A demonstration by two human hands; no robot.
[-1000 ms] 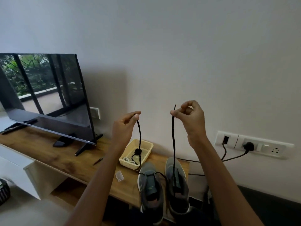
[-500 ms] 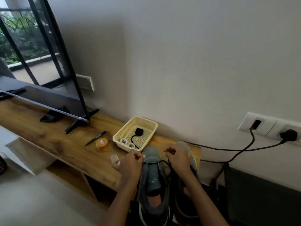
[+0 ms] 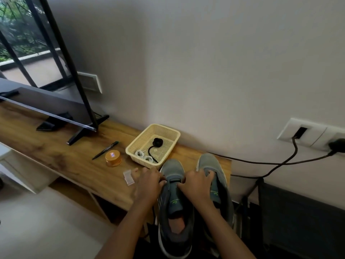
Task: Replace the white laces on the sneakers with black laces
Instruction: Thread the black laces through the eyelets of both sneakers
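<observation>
Two grey sneakers stand side by side at the right end of the wooden shelf, the left sneaker (image 3: 172, 171) and the right sneaker (image 3: 209, 161). My left hand (image 3: 149, 184) and my right hand (image 3: 196, 184) are down at the lower eyelets of the left sneaker, one on each side of its tongue. Each hand pinches an end of the black lace; only a short dark piece shows between the fingers. A cream basket (image 3: 164, 130) behind the shoes holds a coiled black lace (image 3: 155, 144) and rolled white laces (image 3: 142, 156).
On the wooden shelf (image 3: 56, 156) lie a pen (image 3: 105, 150), an orange round tin (image 3: 113, 157) and a small clear packet (image 3: 128, 177). A television (image 3: 46, 107) stands at the left. Wall sockets (image 3: 313, 133) with black cables are at the right.
A second ago both hands held the lace ends raised high; they have dropped to the left sneaker's eyelets. The view has tilted down and moved closer to the shoes.
</observation>
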